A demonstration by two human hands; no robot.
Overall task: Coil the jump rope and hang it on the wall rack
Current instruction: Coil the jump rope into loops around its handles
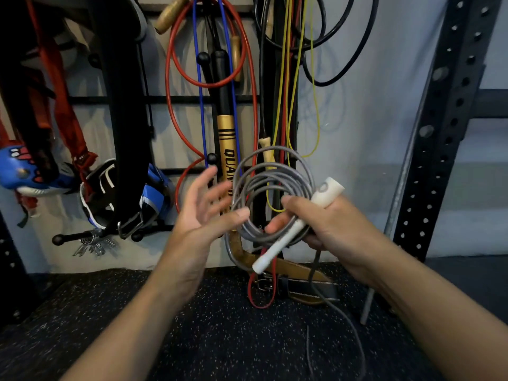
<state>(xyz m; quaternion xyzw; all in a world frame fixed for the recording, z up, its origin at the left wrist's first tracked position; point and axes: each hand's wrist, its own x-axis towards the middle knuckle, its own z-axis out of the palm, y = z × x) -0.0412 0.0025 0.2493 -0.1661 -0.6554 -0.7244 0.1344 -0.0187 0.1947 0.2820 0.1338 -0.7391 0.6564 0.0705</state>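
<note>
A grey jump rope (270, 171) is wound into several loops at the centre of the head view. My right hand (327, 226) is shut around the loops and a white handle (327, 195); a second white handle end (265, 261) sticks out below the fingers. A loose grey tail (347, 320) hangs from this hand down over the floor. My left hand (204, 210) is open, fingers spread, just left of the coil, its thumb tip touching or nearly touching the loops. The wall rack (118, 99) of black bars and ball-tipped pegs (211, 158) is behind.
Red (168, 78), blue, yellow and black ropes hang on the rack with a black-and-gold stick (226, 138). Boxing gloves (22, 171) and a black belt hang at left. A leather belt (299, 273) lies on the speckled floor. A perforated steel upright (445, 119) stands at right.
</note>
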